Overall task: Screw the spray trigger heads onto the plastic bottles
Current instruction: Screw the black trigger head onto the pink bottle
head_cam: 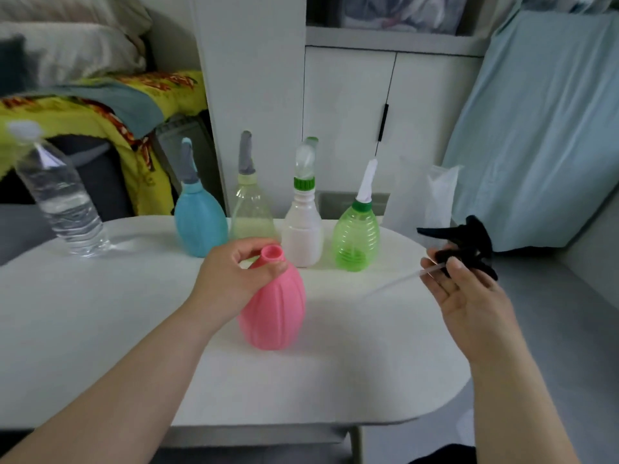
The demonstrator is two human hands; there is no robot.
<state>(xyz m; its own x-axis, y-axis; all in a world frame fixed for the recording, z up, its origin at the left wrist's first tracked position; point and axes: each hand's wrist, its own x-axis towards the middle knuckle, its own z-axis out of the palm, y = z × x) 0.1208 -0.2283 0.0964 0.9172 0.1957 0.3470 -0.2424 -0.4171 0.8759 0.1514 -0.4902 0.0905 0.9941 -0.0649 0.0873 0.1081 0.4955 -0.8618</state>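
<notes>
A pink ribbed bottle [273, 308] stands upright in the middle of the white table [100, 329], its neck open with no head on it. My left hand [231, 274] grips it around the neck and shoulder. To the right, my right hand [465, 293] holds a black spray trigger head [469, 244] above the table's right edge. The head's clear dip tube [398, 281] slants down to the left, toward the pink bottle but apart from it. Behind stand a blue bottle [200, 224], a clear yellowish bottle [253, 212], a white bottle [302, 237] and a green bottle [356, 239], each with a trigger head on top.
A clear water bottle [63, 209] with a white cap stands at the table's far left. A clear plastic bag [440, 192] rises behind the table at the right. White cabinets, a bed with a yellow patterned blanket [100, 115] and a pale blue cloth surround the table.
</notes>
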